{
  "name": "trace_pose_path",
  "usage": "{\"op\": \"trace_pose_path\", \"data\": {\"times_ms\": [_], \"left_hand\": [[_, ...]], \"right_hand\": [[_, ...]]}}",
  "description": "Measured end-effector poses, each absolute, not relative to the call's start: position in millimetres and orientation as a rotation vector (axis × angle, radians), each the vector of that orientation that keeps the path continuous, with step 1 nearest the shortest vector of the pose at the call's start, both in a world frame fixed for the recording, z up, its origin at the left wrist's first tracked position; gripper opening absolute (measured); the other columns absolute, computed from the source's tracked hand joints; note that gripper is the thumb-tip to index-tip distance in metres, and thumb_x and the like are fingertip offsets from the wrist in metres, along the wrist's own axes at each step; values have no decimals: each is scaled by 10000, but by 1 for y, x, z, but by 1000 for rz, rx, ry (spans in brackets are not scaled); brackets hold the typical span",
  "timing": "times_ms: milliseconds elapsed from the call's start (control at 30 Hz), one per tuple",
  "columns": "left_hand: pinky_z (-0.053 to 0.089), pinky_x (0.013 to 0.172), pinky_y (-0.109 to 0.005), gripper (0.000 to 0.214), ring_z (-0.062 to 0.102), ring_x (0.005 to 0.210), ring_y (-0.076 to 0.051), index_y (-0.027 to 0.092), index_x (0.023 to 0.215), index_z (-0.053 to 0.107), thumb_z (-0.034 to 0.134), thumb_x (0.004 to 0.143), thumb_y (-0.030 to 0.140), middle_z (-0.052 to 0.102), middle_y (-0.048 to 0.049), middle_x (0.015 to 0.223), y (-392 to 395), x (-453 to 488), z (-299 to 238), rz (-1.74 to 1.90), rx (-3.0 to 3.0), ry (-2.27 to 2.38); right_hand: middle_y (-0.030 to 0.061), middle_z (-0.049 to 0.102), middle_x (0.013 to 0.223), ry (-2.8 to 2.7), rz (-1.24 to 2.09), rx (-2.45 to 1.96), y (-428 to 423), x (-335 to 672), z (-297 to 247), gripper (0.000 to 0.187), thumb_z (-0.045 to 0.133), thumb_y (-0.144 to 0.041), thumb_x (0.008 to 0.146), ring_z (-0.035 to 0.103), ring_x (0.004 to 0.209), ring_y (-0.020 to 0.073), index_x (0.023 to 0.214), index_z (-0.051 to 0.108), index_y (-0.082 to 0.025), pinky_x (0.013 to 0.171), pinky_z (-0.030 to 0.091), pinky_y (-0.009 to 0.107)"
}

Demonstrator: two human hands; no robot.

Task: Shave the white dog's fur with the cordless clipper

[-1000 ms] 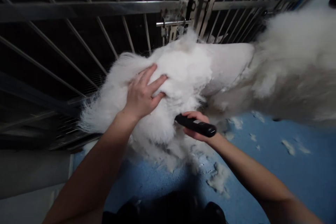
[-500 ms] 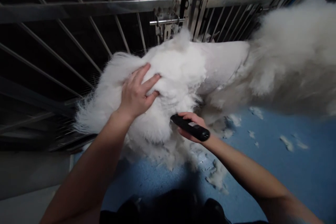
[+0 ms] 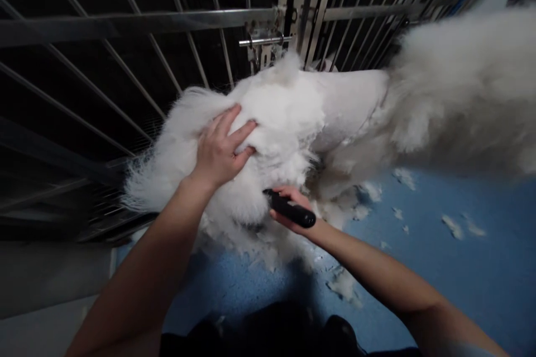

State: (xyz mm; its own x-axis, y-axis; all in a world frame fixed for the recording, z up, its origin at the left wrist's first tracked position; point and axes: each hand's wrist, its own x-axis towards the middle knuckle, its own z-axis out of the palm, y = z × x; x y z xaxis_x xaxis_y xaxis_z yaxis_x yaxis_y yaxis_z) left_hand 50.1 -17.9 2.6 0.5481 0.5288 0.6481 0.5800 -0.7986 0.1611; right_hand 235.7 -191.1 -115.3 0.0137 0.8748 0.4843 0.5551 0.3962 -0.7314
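Centrally, a white fluffy dog (image 3: 293, 117) was seen stretched across the view above a blue floor (image 3: 460, 279), its long coat spreading from the left to the upper right, with a smoother, shorter-haired patch (image 3: 352, 103) lying between the two thicker masses. The left hand (image 3: 220, 150) was laid palm down on the thick fur at the animal's left part, the fingers spread and slightly curled, pressed into the coat rather than closed on anything. The right hand (image 3: 293, 211) was wrapped around a black clipper (image 3: 288, 209), which was held low, just beneath the fur and touching its underside; whether the blade end was buried in the hair could not be told. Loose tufts of cut fur (image 3: 345, 284) were scattered over the floor below the dog and further to the right. Behind the animal, metal cage bars (image 3: 138, 17) were ranged, with a sliding latch (image 3: 259, 40) fixed near the top of the coat
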Motion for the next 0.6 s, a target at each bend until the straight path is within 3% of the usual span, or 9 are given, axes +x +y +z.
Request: {"op": "trace_pose_path", "data": {"times_ms": [100, 233, 400, 600], "left_hand": [[411, 1141, -480, 478, 467, 1399, -300, 293, 1334, 600, 515, 936, 544, 436, -19, 1580, -15, 48, 3, -1086, -2719, -924], [382, 1148, -483, 544, 440, 1423, -321, 280, 1403, 543, 539, 934, 555, 405, -65, 1599, -19, 46, 2, -1045, -2728, -907], [284, 1186, -568, 768, 312, 1500, -370, 263, 1463, 464, 692, 816, 608, 359, -184, 1607, -50, 35, -24, -957, -2649, -941], [255, 1203, -577, 974, 298, 1499, -402, 235, 1503, 435, 797, 690, 630, 403, -211, 1576, -67, 10, -55, -815, -2671, -962]], "right_hand": [[115, 718, 1216, -1758, 467, -1235, -198, 227, -124, 267, 708, -386, 808, 737, 1055, 281, 1005, 580, -259, 835, 620, 429], [110, 720, 1223, -1606, 449, -1235, -217, 238, -96, 370, 769, -368, 796, 726, 1094, 284, 1079, 547, -281, 865, 614, 444], [98, 709, 1243, -1354, 526, -1227, -219, 253, -36, 408, 755, -407, 846, 703, 1150, 257, 1143, 498, -296, 971, 584, 484], [91, 714, 1198, -1484, 415, -1102, -204, 232, -23, 423, 799, -383, 809, 714, 1112, 265, 1133, 539, -302, 934, 599, 465]]}}
